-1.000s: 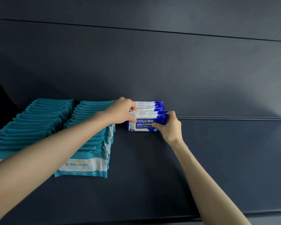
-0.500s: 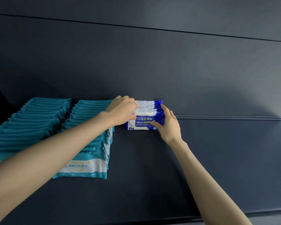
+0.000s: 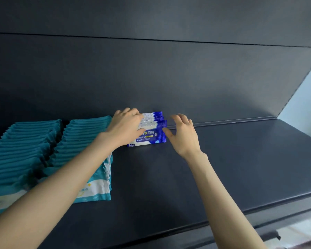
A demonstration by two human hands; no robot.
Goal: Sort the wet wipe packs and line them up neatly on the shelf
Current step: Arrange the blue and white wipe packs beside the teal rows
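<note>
A short row of blue packs [image 3: 149,137] stands on the dark shelf [image 3: 223,168], its rear end against the back panel [image 3: 151,78], the front pack facing out with "Alcohol Wipes" on it. The left hand [image 3: 126,126] lies over the row's left side, fingers curled across the pack tops and thumb pressed to the front face, so it grips the row. The right hand [image 3: 184,135] is just right of the row, fingers spread and relaxed, holding nothing; only its thumb tip reaches the front pack's right edge. Left of the blue packs run two long rows of teal packs [image 3: 83,137], the nearer row just beside them.
</note>
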